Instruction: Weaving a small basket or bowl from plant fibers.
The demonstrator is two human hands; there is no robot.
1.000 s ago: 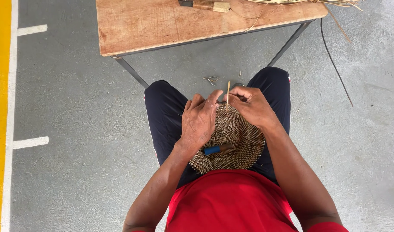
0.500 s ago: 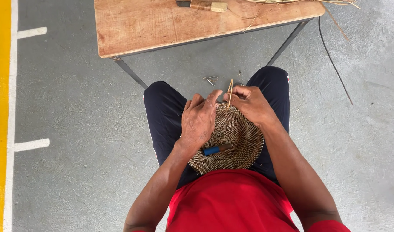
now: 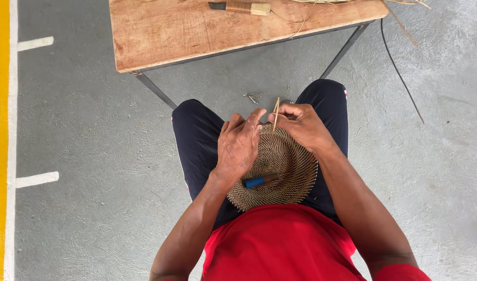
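Note:
A round woven mat of tan coiled fibre lies on my lap. My left hand rests flat on its left part and presses its far rim. My right hand grips the far rim too, pinching a thin pale fibre strip that sticks upward between the two hands. A small tool with a blue handle lies on the mat under my left wrist.
A wooden table on metal legs stands just ahead of my knees, carrying a knife-like tool with a wrapped handle and loose fibre strands. A dark cord lies on the grey floor at right. Yellow and white floor lines run along the left.
Both hands stay at the mat's far rim; the upright fibre strip has shifted only slightly. The view has moved a little.

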